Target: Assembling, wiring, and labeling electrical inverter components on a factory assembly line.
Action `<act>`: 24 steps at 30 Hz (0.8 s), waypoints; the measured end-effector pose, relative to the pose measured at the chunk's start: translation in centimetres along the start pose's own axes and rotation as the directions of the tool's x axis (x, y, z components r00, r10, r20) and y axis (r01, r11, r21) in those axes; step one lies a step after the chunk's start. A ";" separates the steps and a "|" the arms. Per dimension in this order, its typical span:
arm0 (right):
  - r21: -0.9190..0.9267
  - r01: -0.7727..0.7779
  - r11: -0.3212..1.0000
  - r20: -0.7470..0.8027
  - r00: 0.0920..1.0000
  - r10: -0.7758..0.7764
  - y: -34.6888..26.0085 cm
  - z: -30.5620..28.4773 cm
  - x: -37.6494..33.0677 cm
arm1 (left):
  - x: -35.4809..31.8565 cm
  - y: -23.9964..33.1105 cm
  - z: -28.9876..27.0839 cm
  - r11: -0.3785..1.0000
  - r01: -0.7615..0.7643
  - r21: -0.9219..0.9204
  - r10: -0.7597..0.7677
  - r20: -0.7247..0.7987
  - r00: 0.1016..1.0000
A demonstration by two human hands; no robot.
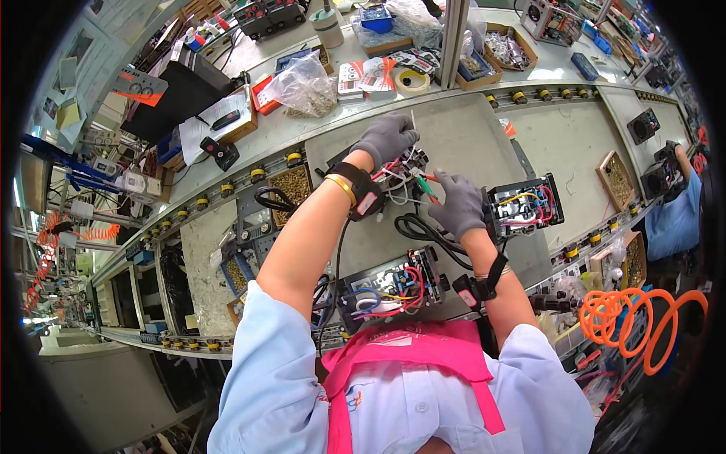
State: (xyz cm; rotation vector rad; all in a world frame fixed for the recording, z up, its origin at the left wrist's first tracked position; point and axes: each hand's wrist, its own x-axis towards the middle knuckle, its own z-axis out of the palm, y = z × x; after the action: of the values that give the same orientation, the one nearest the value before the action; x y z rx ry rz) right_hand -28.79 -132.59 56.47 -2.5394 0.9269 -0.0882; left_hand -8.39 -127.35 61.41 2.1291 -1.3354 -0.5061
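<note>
My left hand, in a grey glove, is closed above a bundle of wires. A thin white strip, like a cable tie, sticks up from its fingertips. Below the fingers is an open electrical unit with red, white and grey wires, partly hidden by my wrist. My right hand, also gloved, is closed around a small hand tool with green and red grips, its tip pointing into the wires. Whether it is pliers or cutters, I cannot tell. Beside the right hand stands a second open unit.
Close to my body lies another open unit with a black cable looped beyond it. A box of brass parts sits left of my arm. Roller rails border the work line. At right are an orange coiled hose and a co-worker's arm.
</note>
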 end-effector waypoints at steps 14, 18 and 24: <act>0.039 0.028 0.999 -0.131 0.991 -0.022 -0.4 0.1 -0.8 | -1.0 -0.7 0.1 0.997 -0.004 -0.079 0.002 -0.018 1.000; 0.038 0.083 0.996 -0.107 0.991 -0.078 0.3 0.8 -0.3 | -1.1 -0.6 0.0 0.996 -0.020 -0.086 0.019 -0.007 1.000; 0.014 0.167 0.986 0.009 0.986 -0.167 1.5 1.0 0.2 | -1.5 -1.6 0.4 1.000 -0.026 -0.014 0.025 -0.072 0.997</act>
State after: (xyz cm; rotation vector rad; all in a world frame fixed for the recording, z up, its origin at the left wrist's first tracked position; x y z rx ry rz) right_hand -29.36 -133.35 54.94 -2.5989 0.7053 -0.1311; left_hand -8.10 -125.58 60.10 2.0959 -1.3129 -0.4239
